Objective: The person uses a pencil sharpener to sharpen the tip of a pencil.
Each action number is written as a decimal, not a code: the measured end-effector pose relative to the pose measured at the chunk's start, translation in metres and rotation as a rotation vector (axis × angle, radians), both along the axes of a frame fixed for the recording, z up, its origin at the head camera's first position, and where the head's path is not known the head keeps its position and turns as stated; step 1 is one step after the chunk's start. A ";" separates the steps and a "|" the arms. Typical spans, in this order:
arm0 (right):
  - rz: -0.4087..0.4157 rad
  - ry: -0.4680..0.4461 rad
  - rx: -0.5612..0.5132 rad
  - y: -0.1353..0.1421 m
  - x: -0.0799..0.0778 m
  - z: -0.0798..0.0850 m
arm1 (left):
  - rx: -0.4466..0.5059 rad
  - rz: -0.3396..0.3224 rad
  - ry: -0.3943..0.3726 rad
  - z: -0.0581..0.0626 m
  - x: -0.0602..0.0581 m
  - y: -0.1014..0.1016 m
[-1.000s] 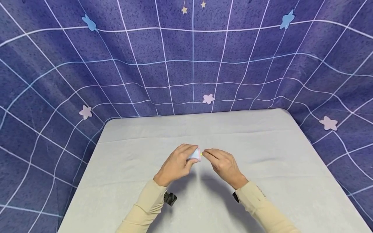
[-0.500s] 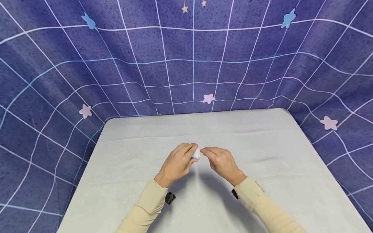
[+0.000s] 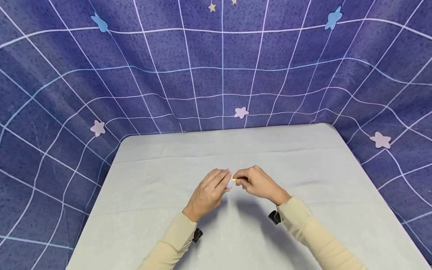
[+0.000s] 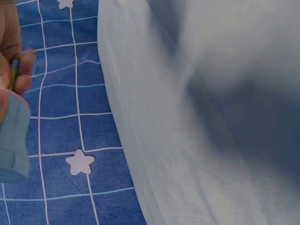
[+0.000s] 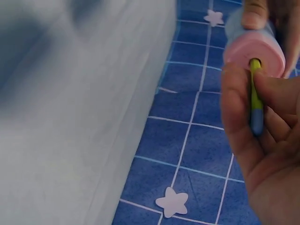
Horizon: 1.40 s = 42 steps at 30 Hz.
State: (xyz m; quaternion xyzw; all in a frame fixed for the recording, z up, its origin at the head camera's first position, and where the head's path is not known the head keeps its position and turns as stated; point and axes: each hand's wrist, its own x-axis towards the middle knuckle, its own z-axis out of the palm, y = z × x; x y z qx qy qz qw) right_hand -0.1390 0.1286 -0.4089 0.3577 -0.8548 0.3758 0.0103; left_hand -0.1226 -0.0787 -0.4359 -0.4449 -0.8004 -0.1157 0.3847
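Observation:
My left hand (image 3: 206,192) holds a light blue pencil sharpener (image 4: 13,136) whose pink end (image 5: 243,50) faces my right hand. In the head view, the left fingers cover most of its body. A short yellow-green pencil (image 5: 256,96) with a blue tip stands in the round hole of that pink end. Pinching the pencil between thumb and fingers, my right hand (image 3: 259,183) sits close against the sharpener. The pencil's inner end is hidden inside the hole. Both hands are raised over the middle of the table, their shadows falling below them.
A pale cloth with soft creases covers the table (image 3: 162,210). Behind it and at both sides hangs a blue curtain (image 3: 209,86) with grid lines and stars. A dark wrist device (image 3: 275,216) shows under the right sleeve.
My right hand has rolled over, so its curled fingers and more of the pencil now show. My left fingers have shifted and cover more of the sharpener.

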 end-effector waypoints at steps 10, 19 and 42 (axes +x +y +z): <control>-0.216 0.526 0.062 -0.007 0.010 -0.025 | -0.041 0.063 -0.099 0.011 -0.005 0.002; -0.253 0.804 0.064 -0.007 0.010 -0.033 | -0.010 0.077 -0.328 0.026 -0.002 0.003; -0.107 0.629 0.006 -0.003 0.015 -0.034 | -0.117 0.069 -0.587 0.044 0.003 0.007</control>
